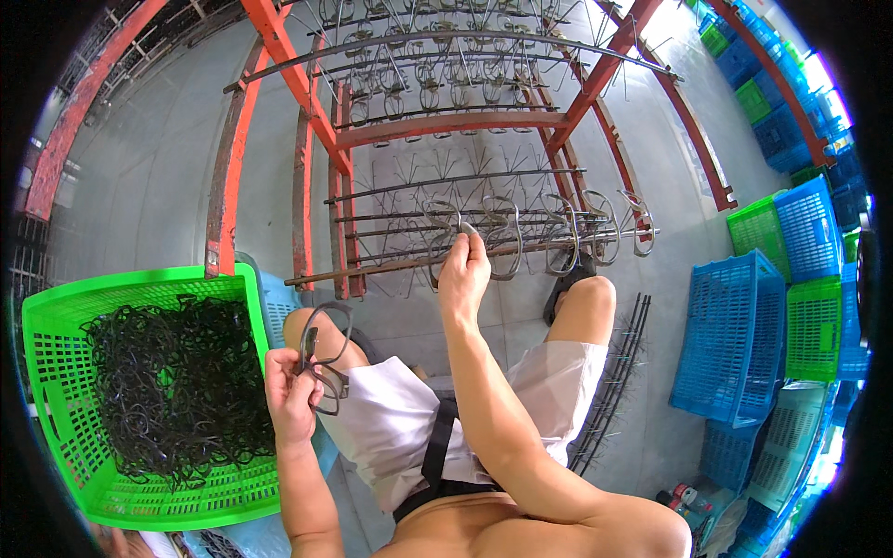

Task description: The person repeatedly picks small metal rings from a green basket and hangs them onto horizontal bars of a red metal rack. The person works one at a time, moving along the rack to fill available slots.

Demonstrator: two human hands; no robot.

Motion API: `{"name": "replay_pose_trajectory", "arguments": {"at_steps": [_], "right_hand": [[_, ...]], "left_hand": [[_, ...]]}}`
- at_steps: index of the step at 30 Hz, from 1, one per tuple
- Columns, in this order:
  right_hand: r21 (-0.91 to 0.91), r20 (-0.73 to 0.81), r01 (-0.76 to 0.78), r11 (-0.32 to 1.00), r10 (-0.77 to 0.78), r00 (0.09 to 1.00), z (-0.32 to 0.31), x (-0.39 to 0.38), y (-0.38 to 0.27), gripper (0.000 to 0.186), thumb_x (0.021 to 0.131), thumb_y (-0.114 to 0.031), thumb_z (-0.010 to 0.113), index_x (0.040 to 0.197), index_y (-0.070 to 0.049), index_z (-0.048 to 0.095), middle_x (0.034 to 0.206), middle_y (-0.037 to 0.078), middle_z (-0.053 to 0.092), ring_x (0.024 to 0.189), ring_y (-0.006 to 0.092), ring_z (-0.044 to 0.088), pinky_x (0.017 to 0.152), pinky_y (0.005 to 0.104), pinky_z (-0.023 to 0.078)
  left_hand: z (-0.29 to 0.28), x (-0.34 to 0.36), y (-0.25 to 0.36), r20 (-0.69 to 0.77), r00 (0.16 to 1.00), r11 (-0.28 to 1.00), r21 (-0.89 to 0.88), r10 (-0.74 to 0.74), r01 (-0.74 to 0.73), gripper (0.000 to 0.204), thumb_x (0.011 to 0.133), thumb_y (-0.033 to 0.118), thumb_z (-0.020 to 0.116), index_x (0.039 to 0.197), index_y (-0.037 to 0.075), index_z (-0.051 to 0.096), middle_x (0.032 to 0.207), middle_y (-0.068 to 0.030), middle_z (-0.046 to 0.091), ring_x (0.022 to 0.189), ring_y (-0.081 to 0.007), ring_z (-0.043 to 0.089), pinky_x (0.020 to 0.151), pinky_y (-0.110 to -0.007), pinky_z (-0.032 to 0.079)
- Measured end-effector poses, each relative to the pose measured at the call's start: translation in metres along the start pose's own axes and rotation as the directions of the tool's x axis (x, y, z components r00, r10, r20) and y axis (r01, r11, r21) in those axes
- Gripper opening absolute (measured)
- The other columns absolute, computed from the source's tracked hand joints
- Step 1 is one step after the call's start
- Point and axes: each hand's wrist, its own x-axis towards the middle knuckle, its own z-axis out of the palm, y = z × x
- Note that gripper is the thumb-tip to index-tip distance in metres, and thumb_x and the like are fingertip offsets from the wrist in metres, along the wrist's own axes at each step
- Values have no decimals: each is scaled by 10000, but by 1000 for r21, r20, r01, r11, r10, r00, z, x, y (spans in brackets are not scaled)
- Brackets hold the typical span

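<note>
Several dark, double-looped frame pieces [335, 377] are in my left hand [290, 395], its fingers closed round them beside my left thigh. My right hand [465, 274] reaches forward to a long thin rod [372, 271], thumb and fingers pinched on a grey looped piece [443, 216] there. More grey hourglass-shaped loops [503, 237] hang along the rod to the right of that hand. Thin wire prongs stick up from the rods behind. To my left stands a bright green basket [139, 513] holding a tangled heap of dark looped pieces [177, 391].
A red metal rack [451, 127] rises in front, its upper rods [446, 35] hung with rows of loops. Spiky rods [614, 381] lie on the grey floor by my right leg. Blue crates [730, 335] and green crates [814, 330] are stacked at the right.
</note>
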Motion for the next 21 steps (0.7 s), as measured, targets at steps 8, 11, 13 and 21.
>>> {"name": "replay_pose_trajectory", "arguments": {"at_steps": [8,11,13,21], "right_hand": [[124,174,-66,990,44,984,6,-27,-7,255,995,-226,450,1063,-5,559,566,-15,434,470,72,420,421,254,409],[-109,148,49,993,-32,988,11,-31,-3,343,990,-226,463,1278,-45,512,557,2,481,471,78,462,427,258,414],[-288,154,91,953,-47,987,10,-30,-2,386,988,-225,468,1344,-76,473,545,10,493,465,82,477,426,258,411],[-323,234,166,932,-92,968,-2,-21,1,366,974,-208,479,1308,-60,496,504,96,507,431,174,508,442,329,419]], "left_hand": [[-17,-4,-16,114,987,988,84,116,-126,263,951,147,540,1177,16,569,1026,-51,596,645,-95,539,535,-245,443],[-14,-6,-7,113,994,986,168,-7,-12,264,943,144,545,1164,-1,559,899,-15,542,590,-82,494,518,-220,410],[-9,-5,-1,149,988,980,197,-30,0,204,944,67,477,1117,-12,550,901,-16,503,592,-65,459,529,-210,392],[11,7,1,142,990,998,61,27,-36,78,910,17,543,986,-5,550,843,-15,534,612,-65,463,548,-201,384]]}}
